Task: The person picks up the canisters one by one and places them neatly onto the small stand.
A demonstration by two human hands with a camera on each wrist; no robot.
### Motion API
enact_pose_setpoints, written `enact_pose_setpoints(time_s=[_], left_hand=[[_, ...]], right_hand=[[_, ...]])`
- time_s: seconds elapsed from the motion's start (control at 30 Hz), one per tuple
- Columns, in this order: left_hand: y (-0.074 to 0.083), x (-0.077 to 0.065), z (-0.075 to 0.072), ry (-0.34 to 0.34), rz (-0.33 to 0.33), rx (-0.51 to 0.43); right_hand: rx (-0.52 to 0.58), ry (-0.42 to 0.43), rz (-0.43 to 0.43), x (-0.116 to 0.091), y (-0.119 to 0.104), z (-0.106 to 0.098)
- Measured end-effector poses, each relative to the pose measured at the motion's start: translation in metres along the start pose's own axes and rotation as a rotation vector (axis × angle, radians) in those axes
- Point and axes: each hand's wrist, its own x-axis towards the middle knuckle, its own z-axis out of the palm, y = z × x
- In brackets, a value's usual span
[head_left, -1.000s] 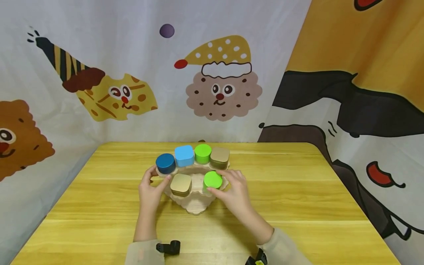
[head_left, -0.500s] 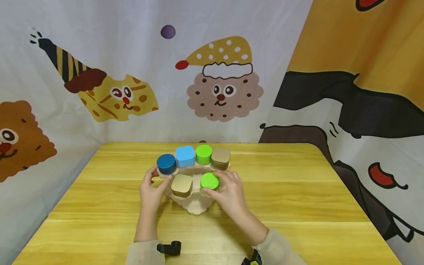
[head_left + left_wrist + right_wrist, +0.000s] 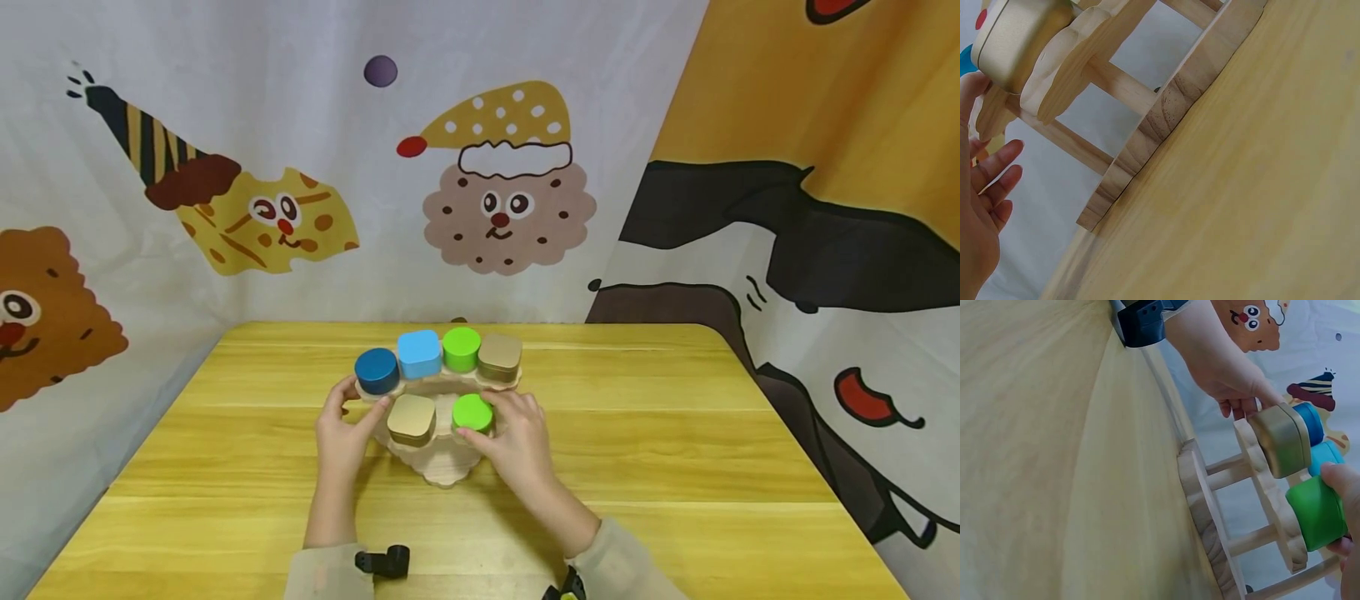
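Note:
A tiered pale wooden stand [image 3: 444, 468] with scalloped edges stands on the table. My right hand [image 3: 522, 440] pinches a round green tin [image 3: 472, 412] between thumb and fingers at the right of the lower tier; the right wrist view has this tin against the tier. On that tier's left sits a square gold tin [image 3: 412, 418]. At the upper tier's left end, my left hand [image 3: 342, 433] holds the stand's edge with thumb and fingers, just below a round dark blue tin [image 3: 377, 371]. Several fingers of this hand [image 3: 982, 206] hang free in the left wrist view.
Along the upper tier also stand a square light blue tin [image 3: 420, 353], another round green tin [image 3: 461, 349] and a square darker gold tin [image 3: 499, 357]. The wooden table [image 3: 675, 433] reaches back to a printed curtain [image 3: 300, 75].
My right hand has shifted slightly left with the green tin, bringing it closer to the gold tin on the lower tier. My left hand keeps its place on the stand.

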Motion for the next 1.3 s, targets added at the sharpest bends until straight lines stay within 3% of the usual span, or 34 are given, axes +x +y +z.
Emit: enact_pose_setpoints(time_s=[0.6,0.8,1.0,1.3], left_hand=[[0.0,0.001,0.0,-0.01,-0.016,0.0],[-0.001,0.002,-0.003,-0.019,-0.026,0.018],[0.001,0.005,-0.008,-0.038,-0.025,0.037],[0.003,0.005,-0.02,-0.169,-0.063,0.109]], right_hand=[[0.015,-0.01,-0.032,-0.005,0.004,-0.008],[0.102,-0.01,-0.015,-0.009,0.012,-0.024],[0.121,-0.008,0.032,-0.008,0.028,-0.044],[0.031,0.004,0.043,-0.01,0.066,-0.08]])
